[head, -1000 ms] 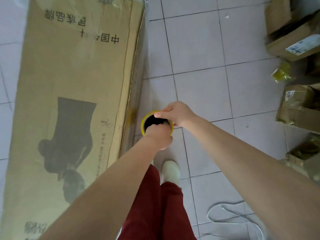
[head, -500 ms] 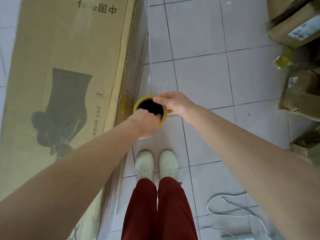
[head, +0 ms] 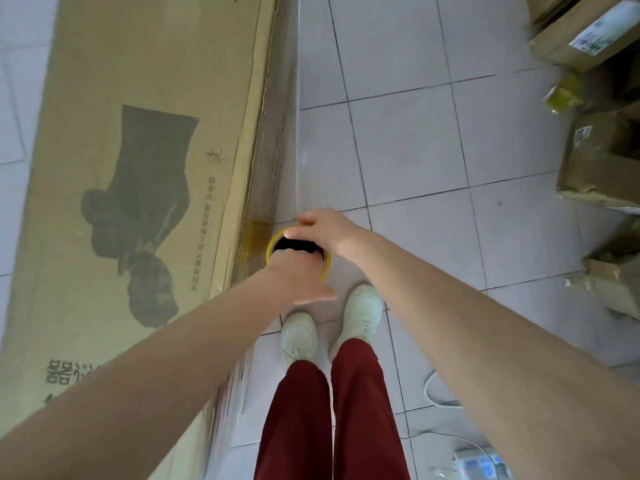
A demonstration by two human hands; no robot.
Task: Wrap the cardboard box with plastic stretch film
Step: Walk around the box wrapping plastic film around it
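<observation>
Left hand (head: pixel 298 277) and right hand (head: pixel 320 226) seemingly grip the film roll (head: pixel 269 249), fingers curled.

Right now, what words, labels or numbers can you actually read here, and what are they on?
"器": large character, upside down, at the near end of the cardboard box; its neighbour is unclear.
Small Chinese columns beside the box's dark picture: too small to read.
White label and smaller label on the parcels at right: blurred.
Film roll: no print visible.
</observation>
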